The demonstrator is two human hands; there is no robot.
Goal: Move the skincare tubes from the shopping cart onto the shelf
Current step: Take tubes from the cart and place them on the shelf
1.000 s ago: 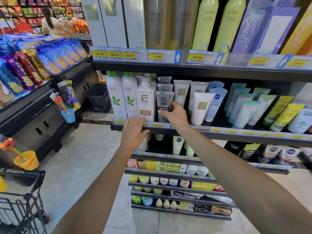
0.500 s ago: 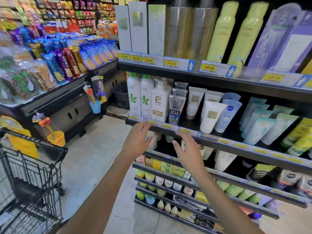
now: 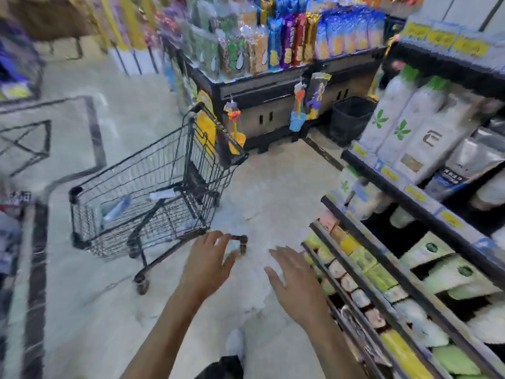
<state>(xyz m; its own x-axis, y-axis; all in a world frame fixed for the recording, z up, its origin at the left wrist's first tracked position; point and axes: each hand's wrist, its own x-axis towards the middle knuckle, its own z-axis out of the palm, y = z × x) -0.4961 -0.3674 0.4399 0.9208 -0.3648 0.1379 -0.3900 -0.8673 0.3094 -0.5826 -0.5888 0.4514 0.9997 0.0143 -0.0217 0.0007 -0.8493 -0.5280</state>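
Change: both hands have come off the shelf edge since the earlier frames and now hang over the floor, and the view has swung left so the cart sits mid-frame.
Left hand [image 3: 209,265]: lower centre of the frame, fingers straight and spread, holding nothing, its fingertips just short of the cart's near corner.
Right hand [image 3: 296,283]: just right of the left one, also spread and empty, close beside the low shelf fronts at lower right.
Shopping cart [image 3: 153,170]: black wire, centre left of the frame, standing on pale tiles, its handle toward the upper right.
Tube in cart, left [image 3: 117,208]: pale blue and slim, lying flat in the basket, long axis running from lower left to upper right; blur hides which end is the cap.
Tube in cart, right [image 3: 164,194]: whitish, lying nearly level across the frame near the basket's back wall, one end toward the handle side.
Shelf [image 3: 415,192]: dark tiers with blue and yellow price strips along the right side of the frame, white bottles and a grey tube on the upper tier, small packs below.
Open room: bare floor [image 3: 273,187] lies between cart and shelf, with both hands over it.
Edges: the cart's rim is open at the top; a black basket [image 3: 351,116] sits on the floor past the shelf end, at upper right.
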